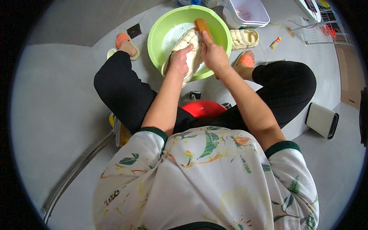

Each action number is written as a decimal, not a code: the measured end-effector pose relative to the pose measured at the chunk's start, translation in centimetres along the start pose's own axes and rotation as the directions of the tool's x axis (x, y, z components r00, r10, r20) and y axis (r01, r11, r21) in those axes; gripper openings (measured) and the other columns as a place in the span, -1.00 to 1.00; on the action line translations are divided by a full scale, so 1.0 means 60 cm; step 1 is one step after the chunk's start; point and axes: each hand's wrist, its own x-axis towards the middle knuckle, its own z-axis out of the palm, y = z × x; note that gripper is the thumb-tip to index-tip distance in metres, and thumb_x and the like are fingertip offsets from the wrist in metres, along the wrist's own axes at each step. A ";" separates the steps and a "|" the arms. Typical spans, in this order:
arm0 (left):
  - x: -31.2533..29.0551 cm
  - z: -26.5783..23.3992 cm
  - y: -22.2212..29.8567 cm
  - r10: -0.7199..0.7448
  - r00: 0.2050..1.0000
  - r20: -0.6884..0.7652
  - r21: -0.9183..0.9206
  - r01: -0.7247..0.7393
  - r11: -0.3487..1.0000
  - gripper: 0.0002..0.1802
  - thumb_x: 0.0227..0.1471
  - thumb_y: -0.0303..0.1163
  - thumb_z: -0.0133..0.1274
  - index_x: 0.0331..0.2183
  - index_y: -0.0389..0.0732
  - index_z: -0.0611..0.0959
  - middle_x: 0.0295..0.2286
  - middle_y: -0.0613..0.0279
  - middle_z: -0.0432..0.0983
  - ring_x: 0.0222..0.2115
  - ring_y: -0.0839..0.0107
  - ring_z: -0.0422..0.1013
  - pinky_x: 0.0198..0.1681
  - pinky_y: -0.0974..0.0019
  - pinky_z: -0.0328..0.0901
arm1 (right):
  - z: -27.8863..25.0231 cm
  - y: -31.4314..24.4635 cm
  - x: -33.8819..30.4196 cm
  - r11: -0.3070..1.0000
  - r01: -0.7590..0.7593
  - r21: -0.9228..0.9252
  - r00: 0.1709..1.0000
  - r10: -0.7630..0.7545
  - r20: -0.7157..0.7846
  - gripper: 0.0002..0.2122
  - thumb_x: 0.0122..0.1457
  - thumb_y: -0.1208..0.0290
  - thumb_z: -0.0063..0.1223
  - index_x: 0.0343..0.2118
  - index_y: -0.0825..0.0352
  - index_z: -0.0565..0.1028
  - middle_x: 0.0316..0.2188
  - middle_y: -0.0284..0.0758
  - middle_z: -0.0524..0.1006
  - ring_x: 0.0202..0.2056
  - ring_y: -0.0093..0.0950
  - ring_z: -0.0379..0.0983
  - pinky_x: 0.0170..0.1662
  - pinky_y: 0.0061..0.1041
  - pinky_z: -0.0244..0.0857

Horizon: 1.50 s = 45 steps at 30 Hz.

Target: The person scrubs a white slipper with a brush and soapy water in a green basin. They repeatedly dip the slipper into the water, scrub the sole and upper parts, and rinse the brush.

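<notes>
In the head view, the left hand (179, 61) grips a puffy cream slipper (195, 57) over a green basin (155, 28). The slipper points away and a bit right, its near end poking past the rim. The right hand (215, 57), just right of it, holds an orange-brown brush (203, 28) at its far end. Gray floor tiles (283, 50) lie around; another cream slipper (244, 39) sits right.

basin (156, 34) is lime green, brush (202, 27) orange-brown, held shoe (191, 40) cream — shirt (214, 172) is white with leaf-and-flower print, trousers (119, 84) black.
</notes>
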 end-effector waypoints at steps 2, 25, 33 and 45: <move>0.006 -0.018 0.009 0.003 0.997 -0.072 -0.034 -0.006 0.999 -0.48 -0.01 -0.50 0.06 0.05 -0.26 0.43 -0.05 0.09 0.43 -0.04 0.16 0.36 0.02 0.12 0.27 | -0.007 -0.031 -0.033 0.998 0.042 0.035 0.996 -0.045 0.077 -0.56 0.23 0.27 -0.19 0.20 0.06 0.22 -0.51 0.11 0.50 -0.46 0.05 0.48 -0.30 -0.02 0.36; 0.090 -0.063 0.018 -0.034 0.804 -0.594 -0.036 0.015 0.999 -0.57 -0.10 -0.57 0.12 -0.11 -0.44 0.51 -0.15 -0.06 0.47 -0.16 0.14 0.43 -0.04 0.22 0.30 | 0.220 0.133 0.197 0.865 -0.399 -0.306 0.682 0.502 0.531 -0.34 0.18 0.33 -0.17 0.28 0.32 -0.16 0.06 0.08 0.32 0.06 -0.14 0.33 0.05 -0.25 0.28; 0.191 -0.096 -0.068 -0.060 0.524 -0.849 0.005 0.121 0.993 -0.49 -0.07 -0.50 0.01 -0.01 -0.38 0.43 -0.01 0.04 0.35 -0.01 0.20 0.29 0.07 0.26 0.16 | 0.270 0.150 0.260 0.929 -0.334 -0.159 0.835 0.370 0.407 -0.33 0.14 0.16 -0.11 0.26 0.16 -0.11 0.05 0.15 0.27 0.07 -0.03 0.29 0.11 -0.18 0.19; 0.168 -0.108 -0.024 -0.124 0.845 -0.520 -0.357 -0.083 0.931 -0.28 0.09 0.29 -0.24 -0.06 -0.17 0.47 -0.12 0.17 0.43 -0.08 0.24 0.33 0.02 0.17 0.19 | 0.237 0.084 0.163 0.928 -0.275 0.253 0.805 0.078 0.588 -0.46 0.20 -0.18 -0.32 0.17 -0.04 0.28 -0.04 -0.20 0.49 -0.01 -0.25 0.42 0.07 -0.32 0.26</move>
